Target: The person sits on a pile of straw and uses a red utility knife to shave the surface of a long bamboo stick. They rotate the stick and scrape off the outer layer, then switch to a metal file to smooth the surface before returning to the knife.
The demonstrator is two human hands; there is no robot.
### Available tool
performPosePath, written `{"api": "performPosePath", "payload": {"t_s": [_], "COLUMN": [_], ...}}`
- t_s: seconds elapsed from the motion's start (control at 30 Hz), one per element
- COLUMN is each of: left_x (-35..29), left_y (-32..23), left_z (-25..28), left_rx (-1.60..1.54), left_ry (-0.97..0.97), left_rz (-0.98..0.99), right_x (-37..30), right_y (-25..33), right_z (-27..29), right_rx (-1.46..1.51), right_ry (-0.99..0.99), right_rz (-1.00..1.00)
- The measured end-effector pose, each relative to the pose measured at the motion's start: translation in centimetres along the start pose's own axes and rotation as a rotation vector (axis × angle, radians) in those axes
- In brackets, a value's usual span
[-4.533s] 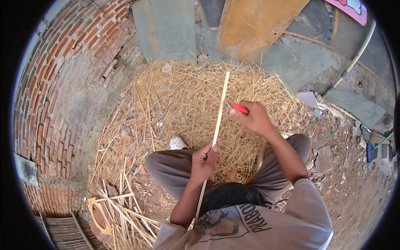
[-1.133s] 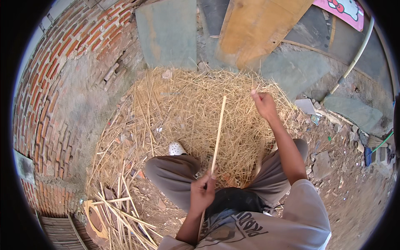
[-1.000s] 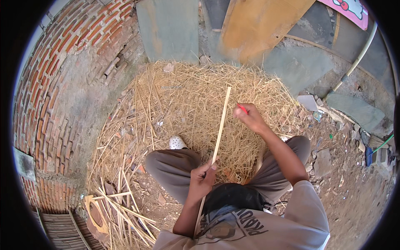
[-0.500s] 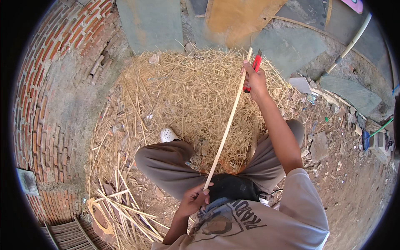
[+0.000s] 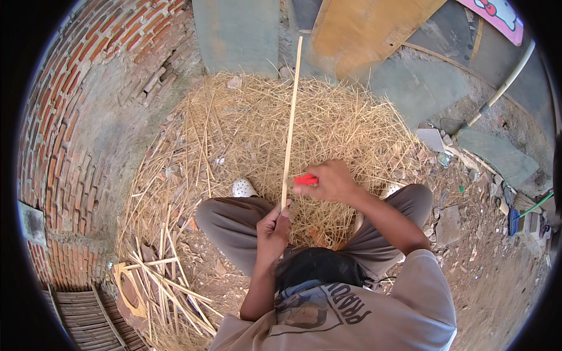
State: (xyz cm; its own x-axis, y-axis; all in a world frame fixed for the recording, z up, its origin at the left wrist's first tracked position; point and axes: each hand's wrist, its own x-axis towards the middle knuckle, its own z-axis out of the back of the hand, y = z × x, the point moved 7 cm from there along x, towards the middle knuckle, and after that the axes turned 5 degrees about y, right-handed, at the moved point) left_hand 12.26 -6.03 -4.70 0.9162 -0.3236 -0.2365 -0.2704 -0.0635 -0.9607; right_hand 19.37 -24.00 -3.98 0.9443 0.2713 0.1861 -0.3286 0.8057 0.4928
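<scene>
A long, pale bamboo strip [image 5: 291, 120] stands away from me, nearly straight up the view. My left hand [image 5: 274, 231] is closed round its near end, just above my lap. To the right of the strip, my right hand [image 5: 332, 181] grips a red utility knife [image 5: 306, 179], its fingers wrapped over most of the handle. The knife's red end points toward the strip, close to its lower part. Whether a blade touches the strip cannot be made out.
A wide heap of thin bamboo shavings [image 5: 257, 128] spreads beyond my crossed legs. More split strips [image 5: 170, 286] lie in a pile at the lower left. A brick wall [image 5: 64, 152] rises on the left; flat grey boards [image 5: 237, 38] lean at the back.
My right hand has come back from the strip's far end with the knife and let go of the strip. My left hand has risen, and the strip now points straighter away.
</scene>
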Motion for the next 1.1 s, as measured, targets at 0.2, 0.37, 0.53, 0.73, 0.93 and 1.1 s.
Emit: {"api": "performPosePath", "payload": {"t_s": [0.2, 0.37, 0.53, 0.73, 0.93, 1.1], "left_x": [-0.5, -0.8, -3.2, -3.0, -3.4, -4.0], "left_y": [-1.1, -1.9, -1.5, -3.0, -3.5, -4.1], "left_z": [-1.1, -1.6, -2.3, -0.4, -1.4, -0.9], "left_rx": [0.166, 0.317, 0.379, 0.548, 0.752, 0.792], "left_ry": [0.018, 0.033, 0.112, -0.051, -0.034, -0.042], "left_rz": [-0.048, -0.159, -0.130, -0.273, -0.252, -0.302], "right_x": [0.0, 0.6, 1.5, 0.1, 1.8, 1.0], "right_y": [0.6, -1.7, -8.7, 0.3, -4.9, -3.3], "right_z": [1.0, 1.3, 3.8, -0.3, -0.3, -1.5], "right_rx": [-0.085, -0.083, -0.151, -0.178, -0.108, -0.149], "right_ry": [-0.122, -0.190, -0.246, -0.025, -0.102, -0.080], "right_rz": [0.041, -0.028, -0.307, -0.005, -0.161, -0.134]}}
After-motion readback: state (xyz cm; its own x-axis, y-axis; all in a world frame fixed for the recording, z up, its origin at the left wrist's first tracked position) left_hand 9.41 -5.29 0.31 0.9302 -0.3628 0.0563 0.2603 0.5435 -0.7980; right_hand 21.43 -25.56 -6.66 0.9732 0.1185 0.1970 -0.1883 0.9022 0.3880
